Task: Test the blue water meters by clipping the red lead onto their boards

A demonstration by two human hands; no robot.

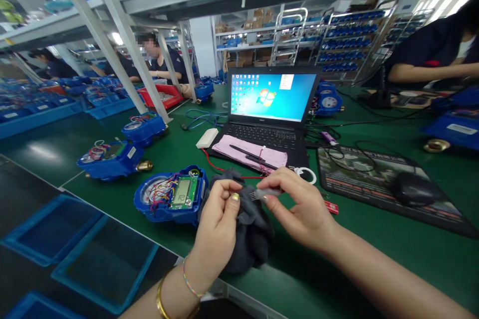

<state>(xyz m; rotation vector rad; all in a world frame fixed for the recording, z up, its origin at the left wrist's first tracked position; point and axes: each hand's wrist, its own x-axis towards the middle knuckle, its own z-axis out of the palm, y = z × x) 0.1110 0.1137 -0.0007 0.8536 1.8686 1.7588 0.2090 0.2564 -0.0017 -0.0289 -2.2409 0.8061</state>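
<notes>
The person's right hand (303, 204) pinches a grey pronged piece (266, 193) between thumb and fingers, its short prongs pointing toward the left hand (220, 224). The left thumb and bent fingers are pressed together against a dark cloth (250, 244), which lies bunched beneath and between both hands; what sits between those fingers cannot be told.

The hands work over a green tabletop (292, 279). Just left of the left hand lies an opened blue meter (170, 194) with bare wires, and farther left are two more blue units. Blue-rimmed trays (105, 264) are below the table edge, left of the left hand. Beyond the hands stands an open laptop (267, 99), and farther back are loaded shelves (243, 42) and co-workers at benches.

The laptop shows a Windows logo on its desktop; the maker's mark below the screen is too small to read. The meter's display bears characters seen askew. Right of the right hand, a mouse pad (355, 174) carries blurred print, and a red tag (331, 208) has illegible white marks.
</notes>
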